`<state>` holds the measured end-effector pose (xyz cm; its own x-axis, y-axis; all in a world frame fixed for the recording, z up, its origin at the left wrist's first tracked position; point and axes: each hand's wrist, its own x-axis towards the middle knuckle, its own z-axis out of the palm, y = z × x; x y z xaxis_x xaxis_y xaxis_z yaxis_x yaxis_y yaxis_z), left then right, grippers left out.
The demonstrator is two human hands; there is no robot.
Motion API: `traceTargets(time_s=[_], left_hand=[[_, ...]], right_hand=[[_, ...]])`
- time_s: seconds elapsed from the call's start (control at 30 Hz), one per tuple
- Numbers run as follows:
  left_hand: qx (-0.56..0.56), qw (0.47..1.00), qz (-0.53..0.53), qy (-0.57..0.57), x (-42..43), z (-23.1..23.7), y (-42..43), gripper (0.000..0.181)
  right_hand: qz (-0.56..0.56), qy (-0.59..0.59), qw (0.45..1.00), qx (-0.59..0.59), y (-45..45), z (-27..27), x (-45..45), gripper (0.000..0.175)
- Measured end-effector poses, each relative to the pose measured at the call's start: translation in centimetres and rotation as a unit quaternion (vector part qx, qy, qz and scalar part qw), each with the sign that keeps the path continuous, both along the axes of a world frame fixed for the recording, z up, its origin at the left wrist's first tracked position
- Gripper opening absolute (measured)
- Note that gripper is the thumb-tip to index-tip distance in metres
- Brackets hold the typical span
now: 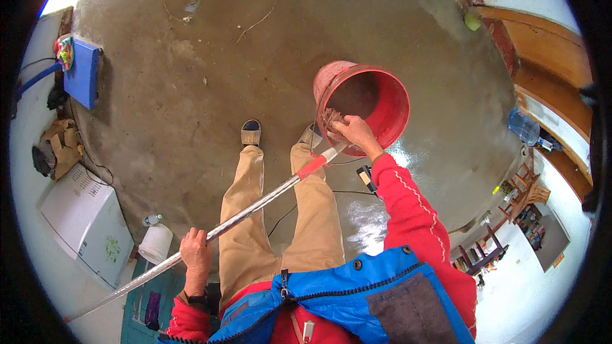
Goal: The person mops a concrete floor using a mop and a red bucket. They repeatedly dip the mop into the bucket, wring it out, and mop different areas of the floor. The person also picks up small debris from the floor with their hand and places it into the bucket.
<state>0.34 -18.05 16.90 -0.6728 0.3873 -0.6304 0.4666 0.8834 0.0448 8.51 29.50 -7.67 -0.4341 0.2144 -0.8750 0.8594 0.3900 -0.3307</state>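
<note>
A red plastic bucket (397,105) with a dirty interior stands or tilts just ahead of my feet; its base is hidden. At its near left rim, my right hand (355,133) grips wet, brownish mop strands (332,118) at the head end of a long pole. My left hand (195,250) is closed around the silvery mop pole (258,204) lower down, near my waist. The pole slants from the bucket to the lower left, with a red and white section near the mop head. How far the strands reach into the bucket cannot be told.
The concrete floor (267,71) looks wet, with shiny patches at the right. A blue platform scale (82,74) stands at the left, above a cardboard box (64,148) and a white appliance (91,220). A white bucket (156,242) is at lower left. Dark cables cross the floor by my legs.
</note>
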Motion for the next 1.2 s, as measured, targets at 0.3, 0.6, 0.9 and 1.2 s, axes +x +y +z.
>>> traceTargets(time_s=[0.3, 0.6, 0.9, 1.2], left_hand=[[0.009, 0.999, 0.022, -0.028, 2.5, 0.4, -0.9, 0.016], [0.021, 1.0, 0.017, -0.013, 3.2, 0.6, -0.6, 0.015], [0.024, 0.999, 0.019, -0.01, 4.0, 0.6, -0.6, 0.014], [0.024, 1.0, 0.017, -0.006, 3.9, 1.1, 0.0, 0.011]], right_hand=[[0.032, 0.307, 0.949, -0.065, -0.6, -1.2, 0.4, 0.054], [0.059, 0.105, 0.993, -0.009, -1.4, 1.8, 1.3, 0.042], [0.103, 0.091, 0.99, 0.04, -2.4, 0.6, 2.9, 0.051], [0.095, 0.131, 0.985, 0.066, -2.4, -0.8, 3.9, 0.037]])
